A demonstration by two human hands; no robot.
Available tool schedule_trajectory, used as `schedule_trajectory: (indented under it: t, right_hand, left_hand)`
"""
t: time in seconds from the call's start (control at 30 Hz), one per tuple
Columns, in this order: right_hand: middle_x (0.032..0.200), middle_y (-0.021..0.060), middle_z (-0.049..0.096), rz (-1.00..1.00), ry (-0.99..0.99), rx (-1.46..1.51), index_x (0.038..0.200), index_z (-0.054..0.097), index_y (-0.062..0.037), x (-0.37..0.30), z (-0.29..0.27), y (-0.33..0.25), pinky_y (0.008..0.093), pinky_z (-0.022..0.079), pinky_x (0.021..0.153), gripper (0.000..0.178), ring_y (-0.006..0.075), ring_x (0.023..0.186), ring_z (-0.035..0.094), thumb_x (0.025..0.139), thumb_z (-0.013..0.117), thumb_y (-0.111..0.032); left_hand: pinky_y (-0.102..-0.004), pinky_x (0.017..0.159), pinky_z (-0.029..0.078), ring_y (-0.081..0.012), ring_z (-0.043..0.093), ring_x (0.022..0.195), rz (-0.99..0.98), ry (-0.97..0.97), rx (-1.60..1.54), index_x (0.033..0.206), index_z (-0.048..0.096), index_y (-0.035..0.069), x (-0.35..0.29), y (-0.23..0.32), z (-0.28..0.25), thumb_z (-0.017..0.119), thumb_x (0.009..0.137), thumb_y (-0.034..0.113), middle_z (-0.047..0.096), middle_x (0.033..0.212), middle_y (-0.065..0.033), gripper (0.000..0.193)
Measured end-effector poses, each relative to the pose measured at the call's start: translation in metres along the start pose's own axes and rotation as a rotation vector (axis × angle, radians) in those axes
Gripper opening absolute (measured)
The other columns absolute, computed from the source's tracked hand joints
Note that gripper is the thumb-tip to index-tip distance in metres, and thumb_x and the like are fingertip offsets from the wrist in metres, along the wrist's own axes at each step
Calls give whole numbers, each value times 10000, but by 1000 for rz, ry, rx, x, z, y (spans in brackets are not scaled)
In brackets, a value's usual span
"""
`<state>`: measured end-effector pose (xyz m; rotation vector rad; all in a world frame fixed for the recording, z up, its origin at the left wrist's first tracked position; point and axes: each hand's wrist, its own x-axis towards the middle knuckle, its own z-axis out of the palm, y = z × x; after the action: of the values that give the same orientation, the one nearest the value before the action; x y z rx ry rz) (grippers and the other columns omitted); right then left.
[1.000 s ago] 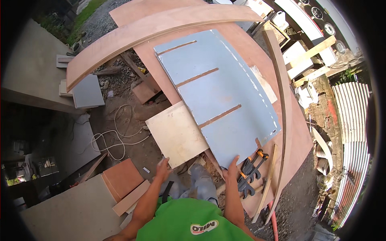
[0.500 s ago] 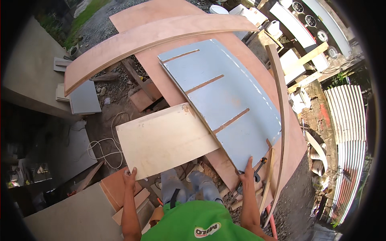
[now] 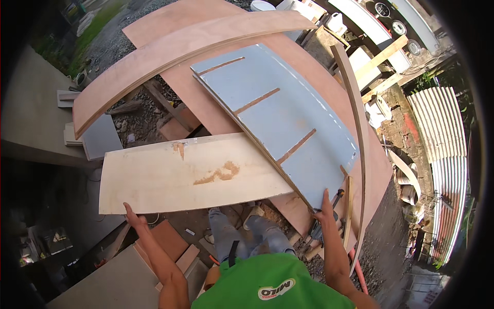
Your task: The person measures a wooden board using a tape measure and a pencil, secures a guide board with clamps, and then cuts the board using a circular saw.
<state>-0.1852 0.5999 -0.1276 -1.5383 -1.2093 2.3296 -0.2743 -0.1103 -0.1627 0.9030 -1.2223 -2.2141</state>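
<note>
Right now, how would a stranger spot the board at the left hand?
Find the big blue panel with brown stripes, on the pinkish plywood. From under the panel's left edge, a long cream board extends to the left hand. Unlike its neighbours, it bears a ragged brown patch.

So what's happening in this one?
A person in a green shirt is handling two boards. The left hand grips the near edge of a long cream board, whose right part is hidden beneath a blue slotted board. The right hand holds the blue board's near corner. The blue board rests over a large pinkish plywood sheet, with a curved plywood strip beyond it.
</note>
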Motion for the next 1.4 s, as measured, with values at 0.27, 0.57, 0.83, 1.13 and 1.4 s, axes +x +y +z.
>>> schedule_trajectory:
  t: [0.27,0.57,0.83,1.13,1.4]
  right_hand:
    - [1288,168,555,50,113,-44,1393,420,16,13,-3,24,533,540,804,831,318,1105,600,859,707,-553]
    - [1347,247,515,-57,166,-72,1358,381,189,18,4,80,422,482,972,945,322,1186,556,860,709,-545]
    - [1094,246,656,-61,326,-465,1115,604,150,-33,41,88,388,528,813,722,265,1006,655,856,716,-516]
    - [1211,283,605,-447,-342,-585,1349,452,95,-127,181,137,434,548,857,842,336,1066,651,814,782,-464]
    - [1250,97,623,-129,-629,7,1339,523,22,-112,351,272,329,507,895,537,169,1114,597,939,690,-293]
  left_hand:
    - [-441,1012,503,-305,566,1213,225,226,144,1370,476,-57,1,226,68,488,1027,424,545,1375,-143,591]
    - [-379,823,581,-273,647,1003,854,225,585,1157,626,-130,-55,468,268,715,886,444,645,1175,-193,642]
    - [-291,768,525,-138,615,933,1144,-495,975,1195,602,-39,-54,432,404,641,983,295,669,1082,-86,398]
    - [-296,615,443,-85,505,735,967,-1115,1053,909,643,-38,-48,259,534,666,949,402,623,758,-25,442]
    - [-337,763,545,-205,675,864,487,-1560,1034,1046,636,-102,-86,67,635,675,897,531,700,913,-172,651]
